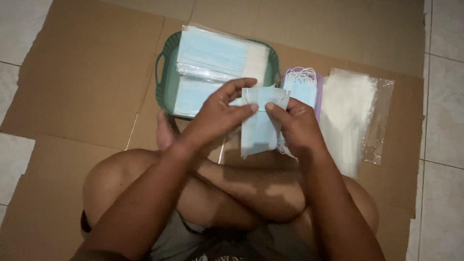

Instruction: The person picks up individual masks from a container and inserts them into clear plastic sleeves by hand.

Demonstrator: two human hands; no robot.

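Observation:
Both my hands hold one light-blue face mask [258,128] upright above my crossed legs. My left hand [217,116] pinches its top left corner, with fingers curled over the upper edge. My right hand [297,125] grips the top right edge, and white ear loops dangle below it. Just beyond the hands stands a green plastic basket [166,79] filled with bagged blue masks [212,55]. To its right, a purple tray [318,96] carries a pile of loose blue masks with white loops [300,82].
A stack of clear plastic bags [353,113] lies right of the purple tray. Flattened brown cardboard [87,77] covers the pale tiled floor [447,145]. My bare foot [165,133] rests near the basket.

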